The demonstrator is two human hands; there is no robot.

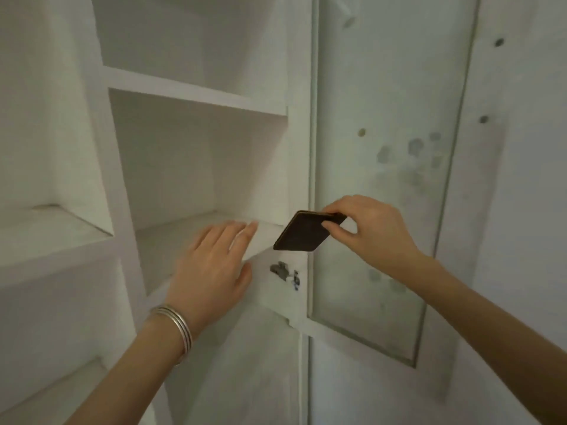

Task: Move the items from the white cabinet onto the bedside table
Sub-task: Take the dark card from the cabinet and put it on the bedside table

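I face the white cabinet with its shelves in front of me. My right hand pinches a flat dark brown wallet by its upper right corner, between thumb and fingers. The wallet hangs tilted in the air just in front of the right end of the middle shelf. My left hand, with silver bangles on the wrist, reaches toward that shelf with straight fingers and holds nothing. The bedside table is out of view.
The cabinet's glass-panelled door stands open on the right, behind my right hand. A metal hinge sits on the frame below the wallet. Further shelves lie above and to the left.
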